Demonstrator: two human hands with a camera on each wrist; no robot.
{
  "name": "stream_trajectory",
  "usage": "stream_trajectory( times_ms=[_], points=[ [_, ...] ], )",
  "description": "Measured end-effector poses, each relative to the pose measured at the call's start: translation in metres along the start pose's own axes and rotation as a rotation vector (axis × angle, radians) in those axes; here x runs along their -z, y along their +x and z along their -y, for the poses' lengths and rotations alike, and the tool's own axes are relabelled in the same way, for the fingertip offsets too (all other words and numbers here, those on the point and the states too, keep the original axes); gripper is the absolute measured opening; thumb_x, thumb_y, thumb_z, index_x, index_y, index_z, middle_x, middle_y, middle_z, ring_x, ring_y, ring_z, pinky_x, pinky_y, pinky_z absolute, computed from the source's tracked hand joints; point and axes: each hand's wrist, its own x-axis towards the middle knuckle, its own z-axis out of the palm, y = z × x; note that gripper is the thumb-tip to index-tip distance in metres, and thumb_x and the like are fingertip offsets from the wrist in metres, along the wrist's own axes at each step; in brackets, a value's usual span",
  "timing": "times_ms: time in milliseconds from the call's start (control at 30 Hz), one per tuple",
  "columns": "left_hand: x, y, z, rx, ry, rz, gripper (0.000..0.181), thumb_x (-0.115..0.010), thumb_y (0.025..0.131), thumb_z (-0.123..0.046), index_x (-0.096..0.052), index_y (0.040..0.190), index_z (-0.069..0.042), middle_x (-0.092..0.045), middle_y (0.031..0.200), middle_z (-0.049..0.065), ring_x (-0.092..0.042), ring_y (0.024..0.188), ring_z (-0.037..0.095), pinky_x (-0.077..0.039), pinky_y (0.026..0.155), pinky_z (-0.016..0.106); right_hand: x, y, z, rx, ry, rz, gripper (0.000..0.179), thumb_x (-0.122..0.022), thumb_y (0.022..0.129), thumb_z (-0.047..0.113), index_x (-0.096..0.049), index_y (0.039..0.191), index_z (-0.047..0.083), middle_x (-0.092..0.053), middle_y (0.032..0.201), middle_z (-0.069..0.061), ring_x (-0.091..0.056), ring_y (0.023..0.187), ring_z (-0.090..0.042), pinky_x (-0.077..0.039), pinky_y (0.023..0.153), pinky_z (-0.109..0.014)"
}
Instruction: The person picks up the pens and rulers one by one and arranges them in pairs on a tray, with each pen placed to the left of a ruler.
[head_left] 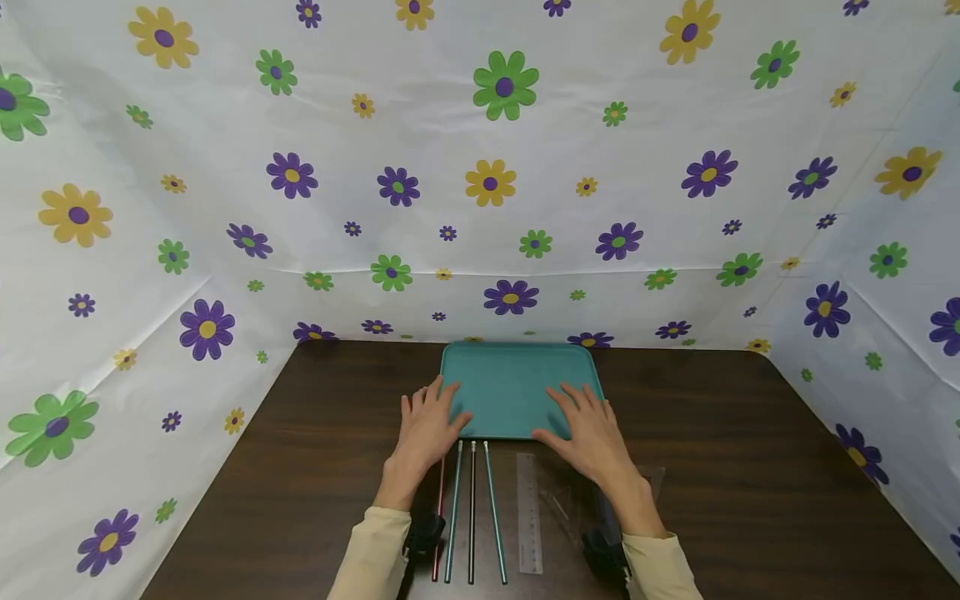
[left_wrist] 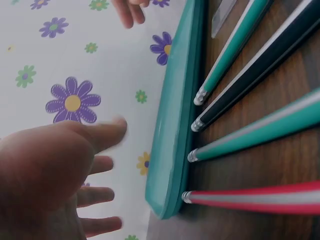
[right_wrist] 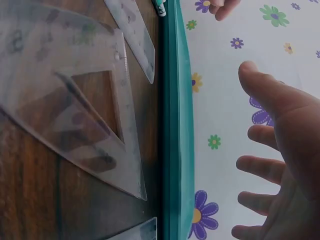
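A teal tray (head_left: 525,387) lies flat at the back of the table. My left hand (head_left: 429,425) hovers over its front left corner, fingers spread and holding nothing. Over the front right side of the tray hangs my right hand (head_left: 592,433), its fingers also spread and free of any object. In front of the tray lie a red pencil (left_wrist: 250,197), a teal pencil (head_left: 453,517), a black pencil (head_left: 472,517) and a second teal pencil (head_left: 496,517). To their right is a clear ruler (head_left: 528,517). A clear set square (right_wrist: 90,110) lies below my right hand.
The dark wooden table (head_left: 750,467) extends to both sides of the tray. A white flower-patterned cloth (head_left: 420,208) stands behind and along both sides. Another clear plastic piece (right_wrist: 137,232) shows at the bottom of the right wrist view, partly out of frame.
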Motion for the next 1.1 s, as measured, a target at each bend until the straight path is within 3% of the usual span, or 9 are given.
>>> stream_trajectory(
  times_ms=[167,433,700,1100],
  points=[
    [0.002,-0.001,0.003,-0.008,-0.001,-0.005,0.042,-0.062,0.099,-0.025,-0.056,0.139,-0.014,-0.038,0.155,0.017,-0.041,0.135,0.047,-0.027,0.113,0.065,-0.003,-0.001,0.000,0.052,-0.006,-0.023,0.070,-0.070,0.088,0.050,-0.054,0.143,0.011,-0.051,0.144,-0.019,-0.040,0.138,-0.048,-0.031,0.109,-0.067],
    [0.003,-0.001,0.006,-0.006,-0.005,-0.024,0.040,-0.062,0.098,-0.024,-0.058,0.137,-0.014,-0.043,0.152,0.017,-0.045,0.131,0.046,-0.033,0.110,0.062,-0.007,0.000,0.008,0.097,-0.003,-0.048,0.064,-0.073,0.087,0.044,-0.057,0.139,0.009,-0.057,0.136,-0.018,-0.048,0.131,-0.044,-0.034,0.107,-0.065],
    [0.005,0.000,0.010,0.037,-0.026,-0.027,0.041,-0.064,0.097,-0.023,-0.059,0.137,-0.013,-0.048,0.147,0.017,-0.048,0.128,0.045,-0.035,0.107,0.063,-0.007,0.003,0.022,0.109,-0.043,-0.073,0.059,-0.074,0.087,0.044,-0.061,0.135,0.012,-0.062,0.128,-0.013,-0.054,0.123,-0.040,-0.040,0.103,-0.062],
    [0.006,0.001,0.016,0.090,-0.014,-0.006,0.045,-0.064,0.098,-0.024,-0.055,0.140,-0.013,-0.050,0.145,0.014,-0.049,0.127,0.043,-0.035,0.106,0.062,-0.011,0.005,0.041,0.127,-0.034,-0.043,0.051,-0.073,0.087,0.044,-0.066,0.128,0.014,-0.065,0.120,-0.009,-0.056,0.117,-0.038,-0.042,0.101,-0.059]
  ],
)
